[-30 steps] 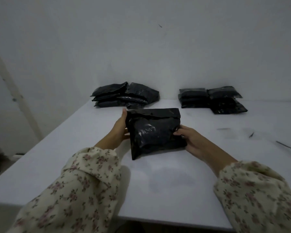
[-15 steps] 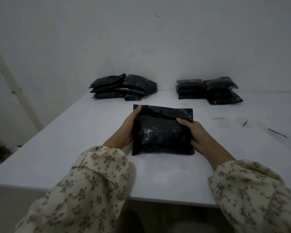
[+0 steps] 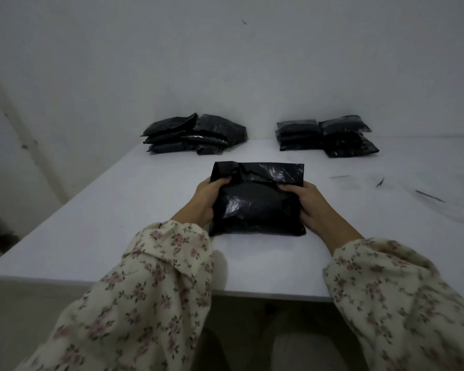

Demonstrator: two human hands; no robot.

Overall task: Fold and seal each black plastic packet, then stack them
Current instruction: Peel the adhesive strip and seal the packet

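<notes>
The black packet [image 3: 257,207], tipped up 1 second ago, now lies flat on the near table [image 3: 118,223]. The left hand [image 3: 204,202] and right hand [image 3: 310,204] grip its 2 sides, fingers curled over the bulge, with the flap spread on the far side.

I am wearing cream sleeves [image 3: 150,277] sprinkled with small pink flowers and dark green leaves, and the packet [image 3: 257,207] in front of me is showing glossy black with pale grey glints along its creases. The worktop [image 3: 113,215] is looking plain white with a bluish-grey cast, while the left pile [image 3: 193,135] and the right pile [image 3: 324,137] are showing the same shiny black. The wall [image 3: 225,62] is looking plain pale grey.
</notes>
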